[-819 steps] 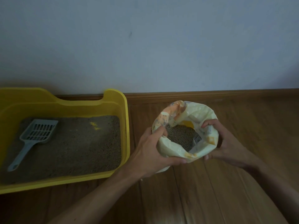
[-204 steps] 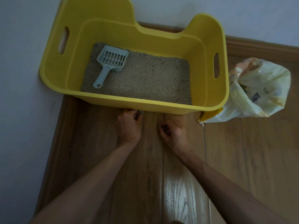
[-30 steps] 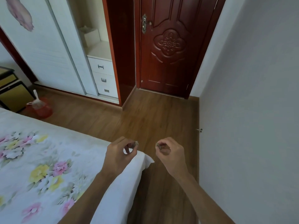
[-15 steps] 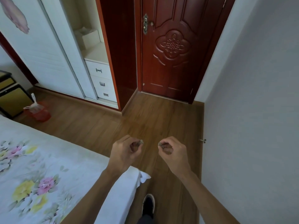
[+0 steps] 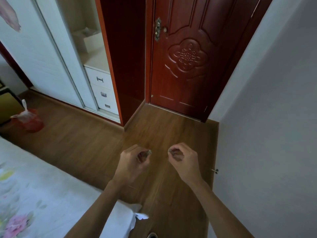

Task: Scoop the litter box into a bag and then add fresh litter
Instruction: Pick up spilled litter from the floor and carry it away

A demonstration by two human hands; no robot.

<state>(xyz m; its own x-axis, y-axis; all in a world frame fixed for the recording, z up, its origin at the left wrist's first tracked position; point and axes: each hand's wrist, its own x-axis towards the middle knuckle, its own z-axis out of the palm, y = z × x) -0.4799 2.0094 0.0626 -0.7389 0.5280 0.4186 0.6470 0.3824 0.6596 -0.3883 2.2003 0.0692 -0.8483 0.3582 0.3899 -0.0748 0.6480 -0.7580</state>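
two grey bits of litter (image 5: 149, 152) sit below mid-frame, one pinched in the curled fingers of the left hand (image 5: 133, 163), one likewise in the right hand (image 5: 185, 160), held apart above the wood floor (image 5: 154, 127). a flowered bed (image 5: 42, 194) fills the lower left, a red bucket (image 5: 30, 121) the left edge, a dark red door (image 5: 187, 74) the top centre.

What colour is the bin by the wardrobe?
The bin is red, seen in the head view.

Dark red carved door (image 5: 188, 59), white wardrobe drawers (image 5: 101, 91), floral bedspread (image 5: 34, 194), red bin (image 5: 30, 120), wooden floor (image 5: 103, 148)
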